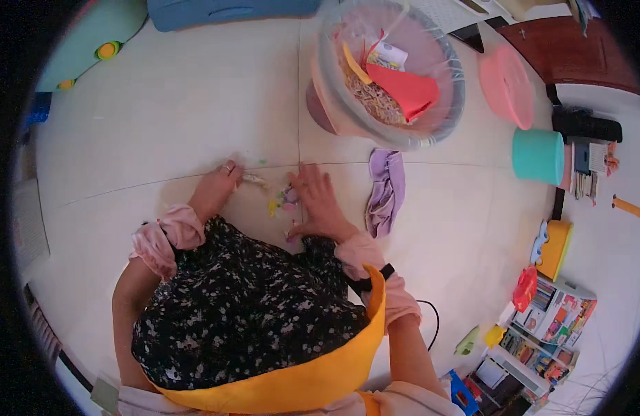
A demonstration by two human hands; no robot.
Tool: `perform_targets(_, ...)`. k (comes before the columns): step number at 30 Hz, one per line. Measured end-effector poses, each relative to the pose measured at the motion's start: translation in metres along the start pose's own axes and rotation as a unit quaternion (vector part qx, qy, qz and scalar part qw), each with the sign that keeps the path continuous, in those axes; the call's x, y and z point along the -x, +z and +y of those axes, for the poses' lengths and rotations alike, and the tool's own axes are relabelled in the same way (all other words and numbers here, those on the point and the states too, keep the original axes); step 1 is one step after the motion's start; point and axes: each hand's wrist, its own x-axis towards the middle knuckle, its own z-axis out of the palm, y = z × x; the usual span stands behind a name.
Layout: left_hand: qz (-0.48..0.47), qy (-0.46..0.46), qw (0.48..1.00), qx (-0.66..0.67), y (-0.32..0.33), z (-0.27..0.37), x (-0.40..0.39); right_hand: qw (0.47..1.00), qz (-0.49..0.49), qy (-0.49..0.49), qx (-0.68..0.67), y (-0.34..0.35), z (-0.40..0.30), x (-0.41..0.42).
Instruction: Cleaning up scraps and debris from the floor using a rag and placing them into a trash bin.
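Observation:
My left hand, with a ring on one finger, is low over the tiled floor; its fingers are curled beside a small whitish crumpled piece. Whether it grips that piece is unclear. My right hand is spread on the floor, fingers apart, at the edge of a small heap of colourful bits. A yellow bit lies just left of the heap, and a tiny green one lies farther forward. To the right of my right hand is a folded purple cloth.
A bin lined with clear plastic stands ahead, holding shredded matter and red and yellow pieces. Beyond it are a pink basin and a teal bucket. Bookshelves line the right side; a black cable lies near my right arm.

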Motion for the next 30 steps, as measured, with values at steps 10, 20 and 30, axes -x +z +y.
perform_targets(10, 0.016, -0.062, 0.995, 0.083, -0.014, 0.002, 0.019, 0.996, 0.018, -0.086, -0.032, 0.066, 0.016, 0.052)
perform_targets(20, 0.140, 0.065, 0.976, 0.156, -0.143, 0.081, -0.048, 0.997, -0.015, -0.053, -0.052, 0.056, 0.011, 0.033)
perform_targets(30, 0.103, 0.105, 0.985, 0.090, -0.252, 0.169, -0.152, 0.886, 0.450, -0.095, 0.056, -0.196, -0.051, 0.001)
